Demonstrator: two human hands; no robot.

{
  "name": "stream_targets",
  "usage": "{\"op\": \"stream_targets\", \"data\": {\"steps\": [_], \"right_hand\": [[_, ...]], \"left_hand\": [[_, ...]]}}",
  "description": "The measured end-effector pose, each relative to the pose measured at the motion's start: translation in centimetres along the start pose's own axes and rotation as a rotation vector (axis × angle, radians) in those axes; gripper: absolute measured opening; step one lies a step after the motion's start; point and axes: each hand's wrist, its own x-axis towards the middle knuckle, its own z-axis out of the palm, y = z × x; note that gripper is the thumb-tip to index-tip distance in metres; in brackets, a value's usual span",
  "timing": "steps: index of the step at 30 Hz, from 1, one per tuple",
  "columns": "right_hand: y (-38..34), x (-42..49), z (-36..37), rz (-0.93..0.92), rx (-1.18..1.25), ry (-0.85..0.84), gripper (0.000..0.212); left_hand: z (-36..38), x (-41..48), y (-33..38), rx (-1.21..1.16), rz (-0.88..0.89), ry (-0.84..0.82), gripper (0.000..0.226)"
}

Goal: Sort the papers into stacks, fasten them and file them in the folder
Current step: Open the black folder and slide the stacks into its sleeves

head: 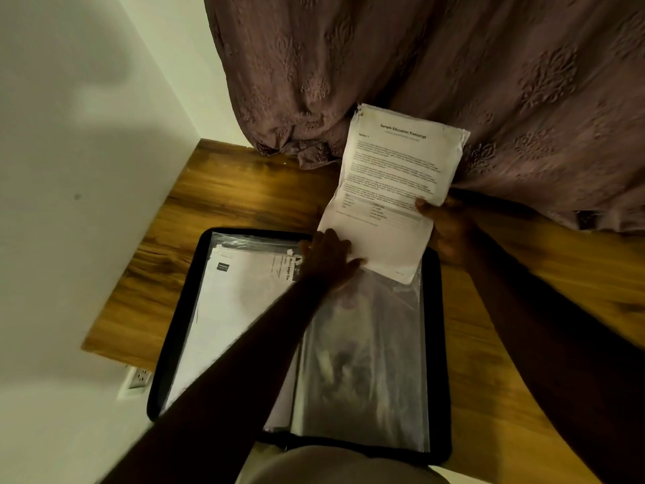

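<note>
White papers point(394, 176) pinched two-handed: right hand point(450, 232) at their 4 o'clock edge, left hand point(326, 256) at 7 o'clock. Held over black folder's point(438, 344) clear sleeve point(366, 344) on wooden table point(244, 190).

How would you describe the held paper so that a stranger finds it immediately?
On the wooden desk lies an open black folder with clear sleeves. Above its far right corner, the left hand and right hand hold the paper stack. Unlike the sheets filed in the left sleeve, it is not under plastic and is headed "Sample Education Transcript".
</note>
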Motion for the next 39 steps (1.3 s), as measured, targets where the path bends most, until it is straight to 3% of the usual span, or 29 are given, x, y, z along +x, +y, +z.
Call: {"op": "stream_targets", "data": {"steps": [5,13,16,19,25,31,39], "right_hand": [[0.3,0.5,-0.4,0.018,0.035,-0.015,0.049],[0.1,0.9,-0.5,0.005,0.050,-0.039,0.049],[0.0,1.0,-0.3,0.017,0.044,-0.023,0.047],[0.2,0.9,0.0,0.066,0.062,-0.038,0.044],[1.3,0.7,0.0,0.167,-0.008,-0.097,0.050],[1.4,1.0,0.0,0.135,-0.009,-0.052,0.050],[1.2,1.2,-0.1,0.187,-0.023,-0.010,0.060]], "left_hand": [[-0.8,0.3,-2.4,-0.093,-0.104,-0.082,0.049],[-1.2,0.6,-3.3,-0.399,-0.114,0.013,0.026],[-1.4,1.0,-3.3,-0.560,-0.086,0.097,0.037],[-1.9,2.3,-3.2,-0.698,-0.171,0.176,0.054],[-2.2,5.2,-3.5,-0.649,-0.289,-0.088,0.048],[-3.8,5.5,-4.5,-0.869,-0.383,-0.273,0.049],[-4.5,5.1,-5.0,-0.669,-0.192,-0.384,0.057]]}}
